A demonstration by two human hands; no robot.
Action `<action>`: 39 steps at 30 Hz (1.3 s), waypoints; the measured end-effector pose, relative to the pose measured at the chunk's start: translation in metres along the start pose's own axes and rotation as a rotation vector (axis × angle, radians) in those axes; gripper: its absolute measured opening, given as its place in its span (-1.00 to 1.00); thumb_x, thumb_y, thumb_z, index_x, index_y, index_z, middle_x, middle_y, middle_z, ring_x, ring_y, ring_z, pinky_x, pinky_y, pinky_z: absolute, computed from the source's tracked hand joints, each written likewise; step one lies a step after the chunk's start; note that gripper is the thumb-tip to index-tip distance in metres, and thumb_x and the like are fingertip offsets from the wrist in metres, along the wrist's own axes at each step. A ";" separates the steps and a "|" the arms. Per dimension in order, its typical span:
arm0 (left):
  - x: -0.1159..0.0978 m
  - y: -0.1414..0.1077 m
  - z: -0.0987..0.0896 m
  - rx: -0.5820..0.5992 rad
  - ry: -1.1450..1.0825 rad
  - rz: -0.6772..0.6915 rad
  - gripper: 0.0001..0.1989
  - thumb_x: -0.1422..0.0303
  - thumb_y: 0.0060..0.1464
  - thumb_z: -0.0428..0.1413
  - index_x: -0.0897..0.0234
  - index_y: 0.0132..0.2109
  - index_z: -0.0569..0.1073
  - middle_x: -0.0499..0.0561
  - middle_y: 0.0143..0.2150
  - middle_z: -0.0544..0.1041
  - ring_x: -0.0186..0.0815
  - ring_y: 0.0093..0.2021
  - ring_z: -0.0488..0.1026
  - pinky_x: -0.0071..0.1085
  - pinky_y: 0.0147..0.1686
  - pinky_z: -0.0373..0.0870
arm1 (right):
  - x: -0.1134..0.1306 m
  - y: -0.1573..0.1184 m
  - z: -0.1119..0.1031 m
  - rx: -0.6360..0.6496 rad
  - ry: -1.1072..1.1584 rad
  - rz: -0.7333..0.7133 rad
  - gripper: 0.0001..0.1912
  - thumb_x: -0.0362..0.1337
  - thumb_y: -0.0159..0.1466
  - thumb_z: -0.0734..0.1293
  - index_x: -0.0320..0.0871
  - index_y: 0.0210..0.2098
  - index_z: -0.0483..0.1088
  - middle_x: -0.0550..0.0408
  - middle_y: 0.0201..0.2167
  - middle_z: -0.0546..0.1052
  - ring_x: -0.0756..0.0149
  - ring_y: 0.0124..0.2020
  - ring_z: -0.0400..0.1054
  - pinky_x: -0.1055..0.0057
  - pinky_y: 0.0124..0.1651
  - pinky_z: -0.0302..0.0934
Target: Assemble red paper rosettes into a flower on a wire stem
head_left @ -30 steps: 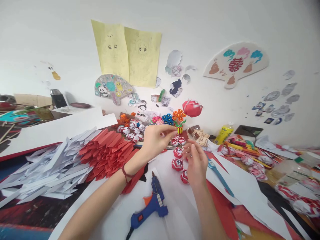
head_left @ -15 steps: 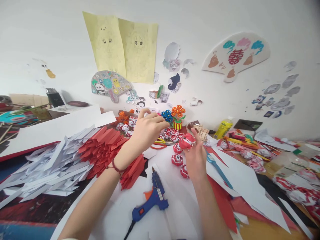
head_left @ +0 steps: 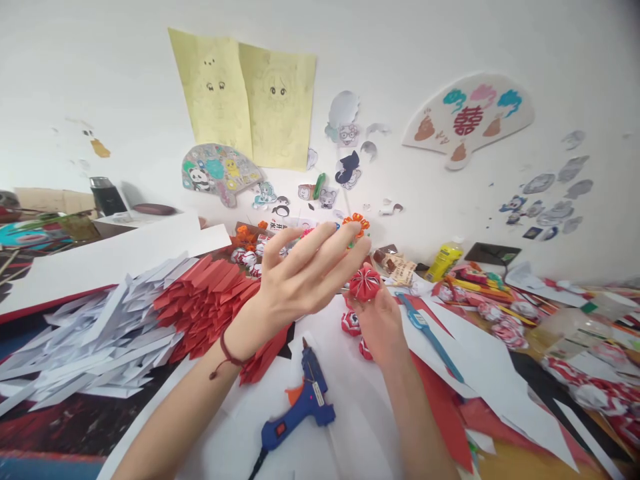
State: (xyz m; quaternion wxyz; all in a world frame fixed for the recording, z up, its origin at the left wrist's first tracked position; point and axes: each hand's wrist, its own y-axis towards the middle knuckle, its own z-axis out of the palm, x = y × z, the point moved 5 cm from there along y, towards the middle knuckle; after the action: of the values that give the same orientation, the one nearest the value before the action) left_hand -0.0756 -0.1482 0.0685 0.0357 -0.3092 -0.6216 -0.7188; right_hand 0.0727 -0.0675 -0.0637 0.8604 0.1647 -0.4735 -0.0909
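My right hand [head_left: 383, 323] grips a red paper flower ball [head_left: 365, 284], its pleated face with thin white lines turned toward me. Close to its left, my left hand [head_left: 305, 270] is raised, palm down, with fingers stretched out and apart; nothing shows in it. Those fingers partly cover an orange beaded flower [head_left: 356, 223] behind. Below the right hand, a few red-and-white paper balls [head_left: 351, 323] lie on white paper, partly hidden. A blue hot glue gun [head_left: 305, 400] with an orange trigger rests on the paper between my forearms.
Folded red paper strips [head_left: 205, 303] and a heap of white strips [head_left: 95, 340] lie at left. On the right are a blue utility knife [head_left: 433, 337], a yellow bottle [head_left: 444, 259], a clear bottle [head_left: 570, 330] and more paper balls [head_left: 510, 330]. A wall with drawings stands behind.
My left hand has moved right and nearer the ball, its fingers spreading out. The red ball has turned and shifted slightly left and down in my right hand.
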 end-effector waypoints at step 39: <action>0.025 0.008 -0.004 0.279 -0.622 -0.766 -0.80 0.29 0.24 0.12 0.29 -0.34 0.49 -0.15 -0.55 0.49 -0.53 -0.58 0.37 -0.56 -0.50 0.26 | -0.005 -0.002 0.004 0.063 0.117 0.061 -0.41 -0.06 0.00 0.57 0.11 0.02 0.47 0.11 0.01 0.52 0.24 -0.08 0.44 0.26 0.03 0.34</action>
State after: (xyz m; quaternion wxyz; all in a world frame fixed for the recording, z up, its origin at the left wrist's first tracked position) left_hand -0.0938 -0.1452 0.0879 -0.3760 -0.2508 -0.7616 -0.4644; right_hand 0.0669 -0.0687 -0.0666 0.8835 0.1822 -0.4297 -0.0399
